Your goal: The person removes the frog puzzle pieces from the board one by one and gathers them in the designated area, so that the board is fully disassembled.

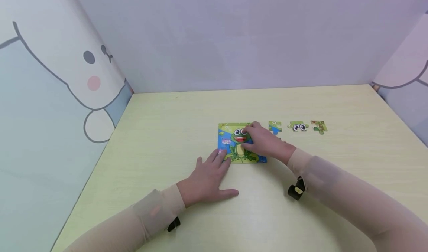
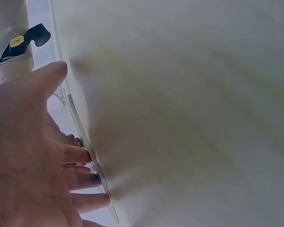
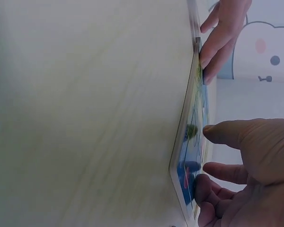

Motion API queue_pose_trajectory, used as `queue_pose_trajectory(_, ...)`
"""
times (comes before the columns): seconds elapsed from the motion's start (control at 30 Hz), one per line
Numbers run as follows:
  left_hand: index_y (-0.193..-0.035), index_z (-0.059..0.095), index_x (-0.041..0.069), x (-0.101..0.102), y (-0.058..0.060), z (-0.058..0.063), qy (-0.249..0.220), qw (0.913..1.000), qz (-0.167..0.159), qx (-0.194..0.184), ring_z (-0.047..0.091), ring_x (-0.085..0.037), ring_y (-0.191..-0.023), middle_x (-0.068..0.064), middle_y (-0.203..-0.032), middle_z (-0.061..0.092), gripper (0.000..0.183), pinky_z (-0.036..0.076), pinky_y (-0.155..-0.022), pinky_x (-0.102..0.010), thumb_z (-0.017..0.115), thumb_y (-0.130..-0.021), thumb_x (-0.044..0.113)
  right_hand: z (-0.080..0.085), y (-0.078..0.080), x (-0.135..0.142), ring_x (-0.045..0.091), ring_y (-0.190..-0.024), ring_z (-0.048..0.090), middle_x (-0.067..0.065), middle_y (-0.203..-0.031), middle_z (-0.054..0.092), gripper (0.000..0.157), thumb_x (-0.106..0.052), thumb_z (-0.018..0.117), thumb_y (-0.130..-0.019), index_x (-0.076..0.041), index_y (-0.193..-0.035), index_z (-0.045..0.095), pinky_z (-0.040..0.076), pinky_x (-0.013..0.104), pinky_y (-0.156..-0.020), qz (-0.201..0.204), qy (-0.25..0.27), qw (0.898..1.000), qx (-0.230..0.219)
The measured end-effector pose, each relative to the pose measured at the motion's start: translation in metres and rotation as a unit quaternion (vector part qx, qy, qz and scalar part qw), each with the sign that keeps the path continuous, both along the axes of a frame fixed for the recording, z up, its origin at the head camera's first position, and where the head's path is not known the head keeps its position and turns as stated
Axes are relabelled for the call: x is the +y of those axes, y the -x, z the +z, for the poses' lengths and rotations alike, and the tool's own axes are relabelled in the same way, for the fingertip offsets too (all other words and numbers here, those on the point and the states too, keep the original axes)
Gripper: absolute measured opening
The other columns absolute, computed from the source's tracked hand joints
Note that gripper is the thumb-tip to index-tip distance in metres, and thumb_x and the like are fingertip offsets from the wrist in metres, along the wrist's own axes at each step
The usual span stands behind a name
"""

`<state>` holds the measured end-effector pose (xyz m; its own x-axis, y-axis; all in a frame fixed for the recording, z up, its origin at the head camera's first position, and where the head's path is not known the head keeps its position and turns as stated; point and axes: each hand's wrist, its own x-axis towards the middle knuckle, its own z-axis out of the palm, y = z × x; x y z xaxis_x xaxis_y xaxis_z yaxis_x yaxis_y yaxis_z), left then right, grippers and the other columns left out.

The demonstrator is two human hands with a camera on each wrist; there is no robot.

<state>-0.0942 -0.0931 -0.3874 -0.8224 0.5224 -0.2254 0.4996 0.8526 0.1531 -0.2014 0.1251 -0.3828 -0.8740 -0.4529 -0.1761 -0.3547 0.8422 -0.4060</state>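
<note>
A flat frog-picture puzzle board (image 1: 233, 156) lies on the table in the head view; the right wrist view shows its edge (image 3: 180, 142) nearly side-on. My left hand (image 1: 208, 179) lies palm down with spread fingers, their tips touching the board's lower-left corner. My right hand (image 1: 265, 140) is over the board's right side, partly hiding it. In the right wrist view, its thumb (image 3: 225, 134) and index finger are apart and touch or nearly touch the picture, with no piece visible between them. The other fingers are bent.
Right of the board lie loose puzzle pieces: a blue-and-green one (image 1: 275, 127), one with two eyes (image 1: 298, 126) and a brown-and-green one (image 1: 319, 126). Another shows partly behind the right wrist. Pale walls with cartoon drawings border the table (image 1: 160, 133) at back and sides.
</note>
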Motion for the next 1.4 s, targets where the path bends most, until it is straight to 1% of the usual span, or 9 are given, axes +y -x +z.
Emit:
queue_pose_trajectory(0.2,-0.160,0.041,0.009,0.000,-0.001,0.002,-0.007,1.0000,0.000,0.004,0.026,-0.039,-0.160,-0.014,-0.173,0.027,0.095,0.040,-0.107,-0.077,0.057,-0.093,0.075,0.006,0.003,-0.003,0.028,-0.098,0.063,0.025,-0.134,0.052,0.046,-0.031,0.074,-0.099,0.000,-0.132,0.062,0.058,0.045,-0.090,-0.001,-0.021,1.000,-0.015)
queue_pose_trajectory(0.4,-0.159,0.043,0.009,-0.001,0.000,0.002,-0.013,0.9999,-0.002,0.006,0.028,-0.039,-0.159,-0.014,-0.172,0.029,0.094,0.042,-0.106,-0.075,0.060,-0.093,0.073,0.011,0.009,-0.007,0.026,-0.091,0.064,0.023,-0.131,0.052,0.047,-0.032,0.075,-0.098,-0.002,-0.131,0.061,0.057,0.037,-0.078,-0.011,-0.032,0.998,-0.049)
queue_pose_trajectory(0.5,-0.159,0.043,0.009,-0.001,0.000,0.003,-0.017,0.9998,-0.002,0.006,0.028,-0.039,-0.158,-0.014,-0.172,0.030,0.093,0.042,-0.106,-0.075,0.060,-0.093,0.073,0.012,0.011,-0.007,0.026,-0.089,0.063,0.023,-0.130,0.052,0.046,-0.033,0.074,-0.098,-0.003,-0.130,0.061,0.055,0.036,-0.075,-0.013,-0.036,0.998,-0.058)
queue_pose_trajectory(0.57,-0.159,0.043,0.009,-0.001,-0.001,0.003,-0.017,0.9998,-0.002,0.006,0.028,-0.039,-0.158,-0.014,-0.172,0.030,0.093,0.041,-0.106,-0.075,0.060,-0.093,0.073,0.012,0.012,-0.008,0.027,-0.089,0.064,0.023,-0.130,0.052,0.045,-0.034,0.074,-0.098,-0.004,-0.129,0.061,0.055,0.037,-0.075,-0.013,-0.039,0.997,-0.060)
queue_pose_trajectory(0.73,-0.160,0.042,0.009,0.000,0.000,0.003,-0.012,0.9999,-0.003,0.005,0.027,-0.039,-0.159,-0.014,-0.172,0.029,0.094,0.041,-0.106,-0.076,0.059,-0.093,0.074,0.013,0.013,-0.008,0.028,-0.096,0.059,0.021,-0.127,0.053,0.047,-0.034,0.074,-0.097,-0.003,-0.130,0.059,0.053,0.043,-0.086,-0.011,-0.041,0.998,-0.055)
queue_pose_trajectory(0.87,-0.160,0.041,0.009,0.000,0.000,0.003,-0.012,0.9999,-0.001,0.000,0.026,-0.039,-0.159,-0.014,-0.173,0.027,0.094,0.040,-0.107,-0.077,0.058,-0.093,0.074,0.012,0.012,-0.006,0.027,-0.095,0.056,0.017,-0.119,0.056,0.046,-0.032,0.074,-0.097,-0.003,-0.128,0.057,0.051,0.042,-0.085,-0.015,-0.025,0.998,-0.055)
queue_pose_trajectory(1.13,-0.160,0.042,0.010,0.000,0.000,0.002,-0.004,1.0000,0.000,-0.003,0.026,-0.039,-0.159,-0.014,-0.173,0.027,0.096,0.040,-0.107,-0.078,0.057,-0.093,0.076,0.008,0.007,-0.004,0.022,-0.083,0.057,0.011,-0.104,0.065,0.034,-0.022,0.072,-0.100,-0.004,-0.124,0.055,0.048,0.031,-0.069,-0.033,0.035,0.997,-0.061)
queue_pose_trajectory(1.27,-0.160,0.042,0.010,0.000,-0.001,0.001,-0.005,1.0000,-0.002,0.003,0.027,-0.039,-0.159,-0.014,-0.173,0.027,0.095,0.040,-0.106,-0.077,0.057,-0.093,0.075,0.005,0.005,-0.003,0.021,-0.082,0.057,0.011,-0.103,0.066,0.030,-0.019,0.069,-0.102,-0.005,-0.124,0.056,0.048,0.032,-0.072,-0.036,0.054,0.997,-0.049)
queue_pose_trajectory(1.4,-0.159,0.043,0.009,0.000,-0.001,0.000,-0.009,0.9999,-0.003,0.005,0.028,-0.039,-0.159,-0.014,-0.173,0.028,0.094,0.041,-0.106,-0.077,0.058,-0.093,0.074,0.003,0.003,-0.003,0.022,-0.084,0.058,0.012,-0.107,0.068,0.032,-0.017,0.067,-0.103,-0.003,-0.130,0.057,0.051,0.035,-0.075,-0.031,0.066,0.997,-0.035)
